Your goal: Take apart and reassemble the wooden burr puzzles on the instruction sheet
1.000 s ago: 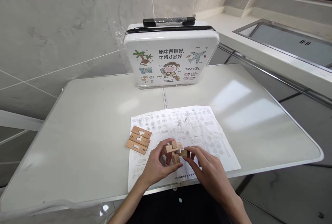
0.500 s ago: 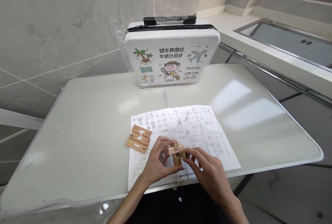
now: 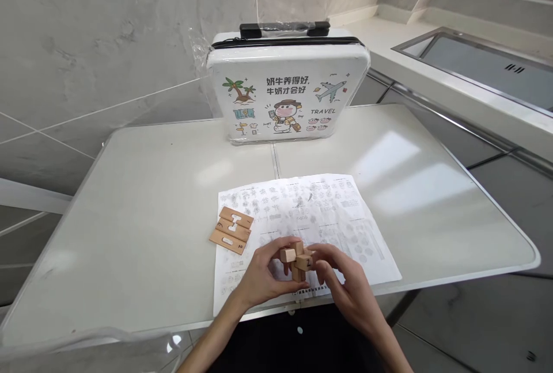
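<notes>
Held just above the sheet's near edge is a wooden burr puzzle of crossed, notched sticks; one stick end facing me bears a 2. My left hand grips it from the left, thumb underneath and fingers along the top and back. From the right, my right hand touches it with the index fingertip at its upper right, the thumb bent close to the numbered stick. Whether that thumb presses on the wood I cannot tell. Flat wooden plates with cut-out slots and numbers lie to the left, partly over the printed sheet.
A white folding table spreads beneath everything, with a seam down its middle. At its back stands a white cartoon suitcase in clear plastic wrap, against a grey tiled wall. A counter with a sink runs along the right.
The burr puzzle has turned in my hands, so the stick marked 2 now faces me. My right thumb has come away from its lower side, and the fingers have shifted.
</notes>
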Tool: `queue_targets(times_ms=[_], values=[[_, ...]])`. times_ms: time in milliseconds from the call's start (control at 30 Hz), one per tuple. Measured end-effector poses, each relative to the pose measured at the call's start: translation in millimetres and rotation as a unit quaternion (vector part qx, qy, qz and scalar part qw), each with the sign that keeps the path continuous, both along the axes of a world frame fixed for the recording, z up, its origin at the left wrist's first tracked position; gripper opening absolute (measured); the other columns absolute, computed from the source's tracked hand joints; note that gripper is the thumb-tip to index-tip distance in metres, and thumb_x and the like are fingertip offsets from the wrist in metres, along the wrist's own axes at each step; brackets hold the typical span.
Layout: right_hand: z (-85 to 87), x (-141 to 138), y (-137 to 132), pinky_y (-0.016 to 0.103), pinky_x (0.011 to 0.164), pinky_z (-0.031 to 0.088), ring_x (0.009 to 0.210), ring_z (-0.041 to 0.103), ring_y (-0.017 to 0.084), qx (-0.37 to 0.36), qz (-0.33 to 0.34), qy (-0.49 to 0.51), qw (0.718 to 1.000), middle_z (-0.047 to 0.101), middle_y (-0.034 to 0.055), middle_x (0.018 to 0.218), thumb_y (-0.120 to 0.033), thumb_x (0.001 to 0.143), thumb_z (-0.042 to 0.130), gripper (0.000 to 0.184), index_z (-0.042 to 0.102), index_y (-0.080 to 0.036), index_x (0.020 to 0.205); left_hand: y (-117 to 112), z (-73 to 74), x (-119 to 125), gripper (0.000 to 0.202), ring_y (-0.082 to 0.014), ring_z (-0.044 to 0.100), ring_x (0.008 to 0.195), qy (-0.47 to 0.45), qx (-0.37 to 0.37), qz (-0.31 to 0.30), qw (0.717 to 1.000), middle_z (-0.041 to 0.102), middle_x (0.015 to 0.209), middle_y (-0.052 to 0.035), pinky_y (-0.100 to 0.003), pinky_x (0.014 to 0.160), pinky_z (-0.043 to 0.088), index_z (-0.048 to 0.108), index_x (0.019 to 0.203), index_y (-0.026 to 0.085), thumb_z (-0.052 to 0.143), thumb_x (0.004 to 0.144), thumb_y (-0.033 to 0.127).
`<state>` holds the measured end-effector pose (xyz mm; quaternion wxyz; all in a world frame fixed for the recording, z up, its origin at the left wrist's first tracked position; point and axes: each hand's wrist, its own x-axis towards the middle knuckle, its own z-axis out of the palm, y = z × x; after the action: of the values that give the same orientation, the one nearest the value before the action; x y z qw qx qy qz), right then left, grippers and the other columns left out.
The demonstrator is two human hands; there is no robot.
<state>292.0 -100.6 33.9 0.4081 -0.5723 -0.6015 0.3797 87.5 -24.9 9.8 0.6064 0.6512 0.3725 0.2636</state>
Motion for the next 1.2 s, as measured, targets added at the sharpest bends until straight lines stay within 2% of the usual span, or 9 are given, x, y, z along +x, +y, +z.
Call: queue_targets(times_ms=[133, 233, 467, 600, 700, 767, 967, 1067, 1200], values=[[-6.8, -1, 2, 0.03, 0.072, 0.054, 0.083, 0.066, 0.02, -0.039, 0.008, 0.0, 0.999, 0.069, 0.0054, 0.102, -0.037, 0.111, 0.051, 0.021, 0.06, -0.026, 0.127, 1, -0.7, -2, 0.078, -0.0258, 0.068, 0.111, -0.077, -0.056, -0.015, 0.995, 0.069, 0.121, -0.0066, -0.038, 0.1, 0.055, 0.065, 0.136, 0.03, 0.1, 0.066, 0.033], [-4.8, -1, 5, 0.03, 0.071, 0.052, 0.078, 0.063, 0.019, -0.066, 0.038, 0.027, 0.997, 0.066, 0.0039, 0.092, -0.042, 0.112, 0.046, 0.024, 0.061, -0.024, 0.112, 3, -0.8, -2, 0.077, -0.0251, 0.067, 0.109, -0.105, -0.082, -0.032, 0.991, 0.063, 0.123, -0.0066, -0.038, 0.097, 0.055, 0.065, 0.136, 0.03, 0.1, 0.066, 0.033], [5.8, -1, 7, 0.029, 0.065, 0.045, 0.066, 0.052, 0.016, -0.157, 0.09, 0.12, 0.976, 0.055, -0.002, 0.072, -0.053, 0.114, 0.038, 0.042, 0.053, -0.023, 0.088, 4, 4.4, -4, 0.072, -0.0224, 0.062, 0.103, -0.126, -0.094, -0.082, 0.984, 0.059, 0.122, -0.0073, -0.036, 0.091, 0.054, 0.062, 0.138, 0.031, 0.095, 0.074, 0.037], [1.2, 0, 7, 0.029, 0.065, 0.046, 0.065, 0.052, 0.016, -0.164, 0.088, 0.132, 0.974, 0.055, -0.0018, 0.07, -0.056, 0.113, 0.037, 0.045, 0.055, -0.023, 0.088, 3, 1.4, -4, 0.081, -0.024, 0.064, 0.106, -0.119, -0.095, -0.072, 0.986, 0.062, 0.125, -0.0084, -0.041, 0.099, 0.053, 0.058, 0.147, 0.032, 0.095, 0.075, 0.041], [-1.2, 11, 12, 0.03, 0.064, 0.047, 0.064, 0.055, 0.017, -0.142, 0.048, 0.125, 0.981, 0.058, -0.0002, 0.072, -0.056, 0.113, 0.039, 0.046, 0.058, -0.022, 0.088, 2, -1.1, -2, 0.097, -0.0241, 0.068, 0.106, -0.116, -0.125, -0.054, 0.984, 0.057, 0.143, -0.0134, -0.04, 0.094, 0.056, 0.043, 0.159, 0.035, 0.094, 0.077, 0.037], [-0.7, 25, 21, 0.03, 0.062, 0.048, 0.064, 0.057, 0.018, -0.126, -0.007, 0.108, 0.986, 0.06, 0.0012, 0.073, -0.057, 0.111, 0.042, 0.047, 0.059, -0.022, 0.086, 2, -0.1, -1, 0.093, -0.0226, 0.069, 0.103, -0.114, -0.135, -0.045, 0.983, 0.051, 0.152, -0.0157, -0.038, 0.089, 0.059, 0.04, 0.16, 0.036, 0.09, 0.082, 0.035], [-3.5, 80, 64, 0.029, 0.061, 0.044, 0.062, 0.057, 0.018, -0.097, -0.177, -0.072, 0.977, 0.062, 0.0013, 0.068, -0.068, 0.105, 0.047, 0.054, 0.06, -0.022, 0.078, 4, 7.7, 1, 0.045, -0.0194, 0.068, 0.097, -0.089, -0.107, -0.061, 0.988, 0.067, 0.128, -0.0123, -0.041, 0.096, 0.058, 0.063, 0.137, 0.023, 0.075, 0.096, 0.036], [-10.8, 99, 85, 0.03, 0.065, 0.043, 0.065, 0.059, 0.02, -0.105, -0.244, -0.144, 0.953, 0.068, 0.0038, 0.07, -0.069, 0.102, 0.049, 0.055, 0.063, -0.022, 0.077, 5, 7.5, 0, 0.037, -0.0199, 0.068, 0.096, -0.075, -0.103, -0.069, 0.99, 0.071, 0.116, -0.0103, -0.039, 0.094, 0.057, 0.067, 0.13, 0.021, 0.072, 0.097, 0.036], [-19.3, 112, 101, 0.032, 0.068, 0.042, 0.067, 0.062, 0.022, -0.118, -0.284, -0.178, 0.935, 0.072, 0.0062, 0.071, -0.069, 0.099, 0.05, 0.055, 0.063, -0.023, 0.074, 4, 5.7, 0, 0.034, -0.0193, 0.068, 0.096, -0.073, -0.107, -0.063, 0.99, 0.071, 0.115, -0.0095, -0.038, 0.093, 0.057, 0.067, 0.128, 0.021, 0.072, 0.097, 0.034]])
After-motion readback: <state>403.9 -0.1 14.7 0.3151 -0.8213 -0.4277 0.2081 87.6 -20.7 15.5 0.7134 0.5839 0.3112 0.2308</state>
